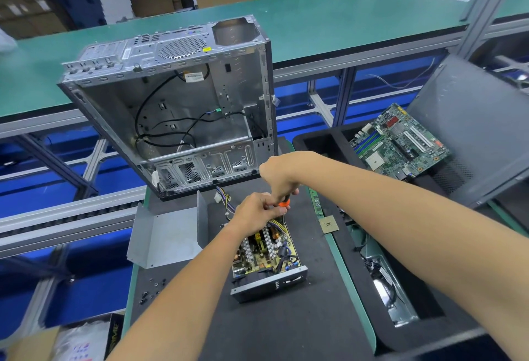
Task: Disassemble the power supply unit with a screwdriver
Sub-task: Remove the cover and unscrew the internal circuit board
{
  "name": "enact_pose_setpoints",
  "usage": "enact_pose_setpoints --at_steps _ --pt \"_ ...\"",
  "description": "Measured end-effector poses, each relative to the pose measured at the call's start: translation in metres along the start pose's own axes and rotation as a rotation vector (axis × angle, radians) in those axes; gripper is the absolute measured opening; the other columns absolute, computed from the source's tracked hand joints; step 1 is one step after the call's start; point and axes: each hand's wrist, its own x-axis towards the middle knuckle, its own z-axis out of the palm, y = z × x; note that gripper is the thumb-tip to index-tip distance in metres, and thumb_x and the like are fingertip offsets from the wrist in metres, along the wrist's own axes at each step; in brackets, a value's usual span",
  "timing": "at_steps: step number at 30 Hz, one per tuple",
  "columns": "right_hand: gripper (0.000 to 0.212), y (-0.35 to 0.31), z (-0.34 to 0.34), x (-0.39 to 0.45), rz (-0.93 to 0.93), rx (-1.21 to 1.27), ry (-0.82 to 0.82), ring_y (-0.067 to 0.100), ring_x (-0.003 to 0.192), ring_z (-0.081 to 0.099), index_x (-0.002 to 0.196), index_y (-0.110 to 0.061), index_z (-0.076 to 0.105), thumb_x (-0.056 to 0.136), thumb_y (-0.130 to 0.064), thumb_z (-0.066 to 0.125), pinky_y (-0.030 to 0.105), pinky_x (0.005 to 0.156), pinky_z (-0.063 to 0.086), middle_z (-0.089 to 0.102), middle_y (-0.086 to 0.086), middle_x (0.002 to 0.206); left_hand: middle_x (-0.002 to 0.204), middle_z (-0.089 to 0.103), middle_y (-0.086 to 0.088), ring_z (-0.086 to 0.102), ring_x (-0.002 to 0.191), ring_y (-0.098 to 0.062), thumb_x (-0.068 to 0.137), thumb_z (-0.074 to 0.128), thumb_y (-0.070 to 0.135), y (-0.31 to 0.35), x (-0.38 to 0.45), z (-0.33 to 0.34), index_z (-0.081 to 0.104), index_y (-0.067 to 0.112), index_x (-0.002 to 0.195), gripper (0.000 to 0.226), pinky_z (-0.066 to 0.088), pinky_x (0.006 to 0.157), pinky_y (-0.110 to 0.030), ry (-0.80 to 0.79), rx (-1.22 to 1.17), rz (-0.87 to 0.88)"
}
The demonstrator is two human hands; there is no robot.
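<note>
Screwdriver point(283, 203) gripped by both hands, above power supply unit point(267, 254)

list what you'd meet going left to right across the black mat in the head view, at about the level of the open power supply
Loose screws → detached metal cover → open power supply unit → small square cpu chip → metal part in the foam tray.

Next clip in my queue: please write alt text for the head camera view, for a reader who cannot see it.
Both hands work a screwdriver with an orange collar at the far end of an opened power supply unit on a dark mat: right hand on the handle, left hand pinching lower. Behind stands an emptied computer case; a motherboard lies right.
</note>
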Motion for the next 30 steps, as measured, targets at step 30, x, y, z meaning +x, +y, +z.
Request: enact_pose_setpoints --at_steps 30 --pt "0.019 -0.009 0.009 -0.011 -0.040 0.008 0.039 0.021 0.053 0.051 0.063 -0.008 0.058 0.077 -0.020 0.057 0.031 0.055 0.046 0.058 0.000 0.046 0.100 0.073 0.001 0.064 0.104 -0.022 0.084 0.071 0.022 -0.010 0.005 0.000 0.070 0.042 0.085 0.020 0.047 0.096 -0.050 -0.061 -0.010 0.001"
